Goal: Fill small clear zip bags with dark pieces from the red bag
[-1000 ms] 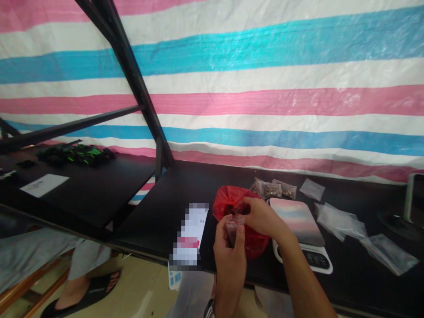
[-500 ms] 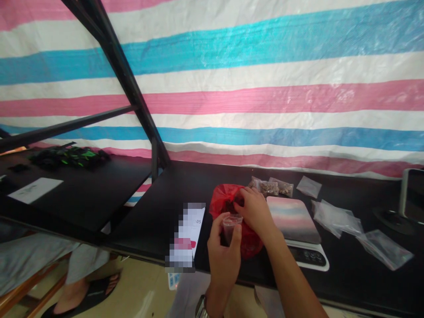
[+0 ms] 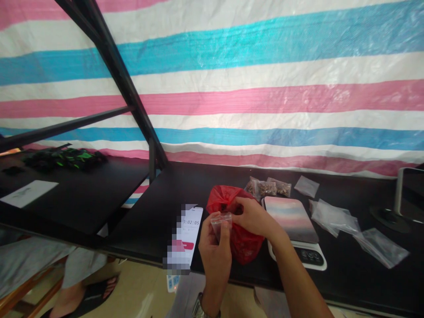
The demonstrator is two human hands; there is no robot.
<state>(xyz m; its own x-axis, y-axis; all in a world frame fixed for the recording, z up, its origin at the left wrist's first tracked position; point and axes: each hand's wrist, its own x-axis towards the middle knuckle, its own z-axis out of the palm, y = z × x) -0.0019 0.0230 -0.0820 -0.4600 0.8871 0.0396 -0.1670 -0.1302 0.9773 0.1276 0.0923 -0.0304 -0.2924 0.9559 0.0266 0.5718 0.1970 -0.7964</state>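
Left hand (image 3: 214, 247): closed around a small clear pouch (image 3: 221, 220), thumb and fingers on its sides; the pouch stands upright with its mouth up, likely so it stays open.
Pouch position: above the front edge of the black surface (image 3: 159, 207), just in front of the red plastic bag (image 3: 243, 245).
Right hand (image 3: 254, 216): fingers bunched narrow at the pouch's mouth and against the red bag's open top; the fingertips are hidden, so I cannot tell whether they pinch anything.
Red bag: slumped on the surface between phone (image 3: 188, 229) and kitchen scale (image 3: 291, 218).
Filled pouches (image 3: 268, 187): behind the scale.
Empty pouches (image 3: 333, 216): loose to its right.
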